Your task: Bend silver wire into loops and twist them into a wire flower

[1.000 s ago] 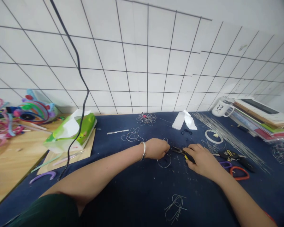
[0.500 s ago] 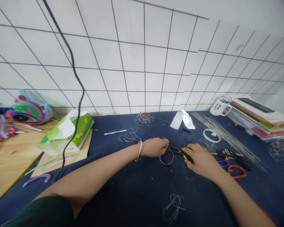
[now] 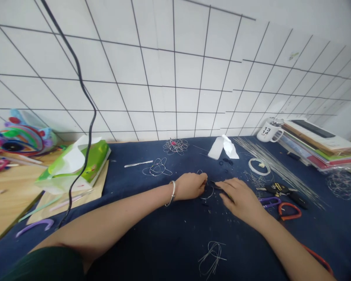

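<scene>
My left hand (image 3: 191, 185) is closed, its fingers pinched on a thin looped wire (image 3: 208, 197) whose ring hangs beside and below the fingertips. Just to the right, my right hand (image 3: 242, 200) is wrapped round a pair of pliers (image 3: 217, 185). The dark jaws point left toward the wire near my left fingertips; most of the handles are hidden under my palm. Whether the jaws touch the wire I cannot tell. Behind my left wrist lies a bent wire shape (image 3: 157, 168), and a wire flower with a red centre (image 3: 175, 146) stands near the wall.
Scissors with purple handles (image 3: 269, 201), an orange-handled tool (image 3: 290, 211) and black-handled tools (image 3: 283, 189) lie right of my right hand. Long straight wires (image 3: 269, 164) run behind them. A mug (image 3: 269, 131) stands far right. Short wires (image 3: 212, 255) lie in front; a tissue pack (image 3: 76, 166) sits left.
The view has shifted slightly. My right hand has turned over the pliers, so their yellow-and-black handles are now mostly covered. My left hand keeps its pinch on the wire.
</scene>
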The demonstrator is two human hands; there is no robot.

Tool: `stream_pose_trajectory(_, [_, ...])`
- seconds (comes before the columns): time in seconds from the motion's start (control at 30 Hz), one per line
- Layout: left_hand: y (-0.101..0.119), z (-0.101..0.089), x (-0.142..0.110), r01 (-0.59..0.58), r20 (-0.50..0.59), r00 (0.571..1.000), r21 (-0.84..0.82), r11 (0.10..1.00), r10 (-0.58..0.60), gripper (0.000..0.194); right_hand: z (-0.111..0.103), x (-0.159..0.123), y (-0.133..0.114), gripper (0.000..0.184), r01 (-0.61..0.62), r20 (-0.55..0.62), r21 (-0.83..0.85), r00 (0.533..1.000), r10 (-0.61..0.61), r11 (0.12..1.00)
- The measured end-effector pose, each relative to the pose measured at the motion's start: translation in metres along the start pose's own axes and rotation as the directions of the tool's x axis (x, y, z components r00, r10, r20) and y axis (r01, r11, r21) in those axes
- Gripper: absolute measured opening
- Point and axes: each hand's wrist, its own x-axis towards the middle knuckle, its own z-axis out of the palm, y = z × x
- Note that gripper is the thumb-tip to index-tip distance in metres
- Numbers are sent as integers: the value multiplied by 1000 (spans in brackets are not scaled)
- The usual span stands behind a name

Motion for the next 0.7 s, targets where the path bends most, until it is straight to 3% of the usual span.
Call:
stream_pose_trajectory(0.17, [6, 8, -2, -3, -42, 999, 11, 1000, 3, 19, 8, 1, -13, 31, 123, 41, 81, 991, -127, 989])
stream_pose_trajectory(0.7, [1, 15, -7, -60, -41, 997, 21, 998, 61, 17, 2, 2, -1, 30, 169, 121, 107, 976, -181, 980])
